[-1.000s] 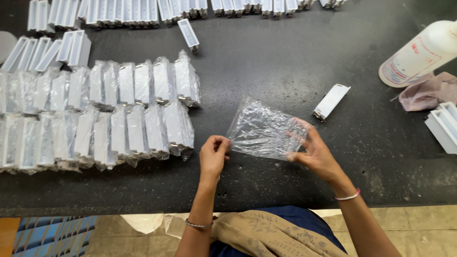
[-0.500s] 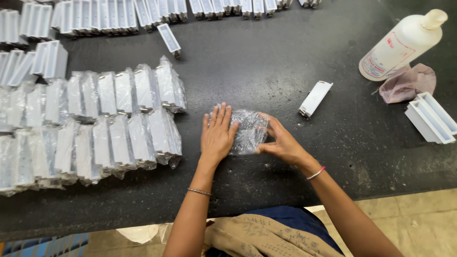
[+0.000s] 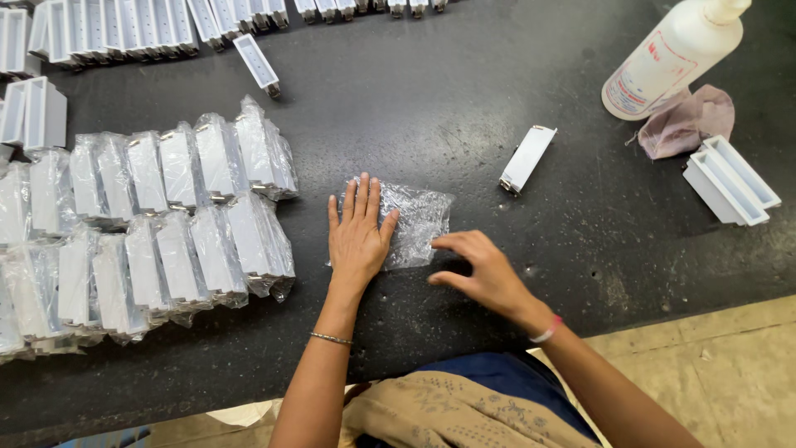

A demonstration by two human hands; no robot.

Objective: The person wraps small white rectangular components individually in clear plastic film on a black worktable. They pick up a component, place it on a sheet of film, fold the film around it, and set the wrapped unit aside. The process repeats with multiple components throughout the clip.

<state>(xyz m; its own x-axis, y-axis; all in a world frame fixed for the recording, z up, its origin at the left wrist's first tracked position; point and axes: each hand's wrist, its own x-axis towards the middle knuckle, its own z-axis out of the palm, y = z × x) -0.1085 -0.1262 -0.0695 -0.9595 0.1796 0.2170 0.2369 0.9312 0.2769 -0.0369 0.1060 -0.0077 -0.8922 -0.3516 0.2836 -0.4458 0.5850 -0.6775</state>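
Packing workshop, black workbench [image 3: 464, 99], rows of bagged white parts [image 3: 166, 224]

A dark worktop [image 3: 464, 99] fills most of the frame. At left, two rows of white rectangular parts wrapped in clear plastic [image 3: 157, 224] lie side by side. Along the top edge runs a row of unwrapped white parts [image 3: 149, 25], one [image 3: 258, 64] lying apart below it. A single white part [image 3: 527, 158] lies right of centre. At upper right stand a white plastic bottle [image 3: 673, 58], a crumpled pinkish cloth [image 3: 688, 123] touching it, and two white parts [image 3: 731, 180] below.
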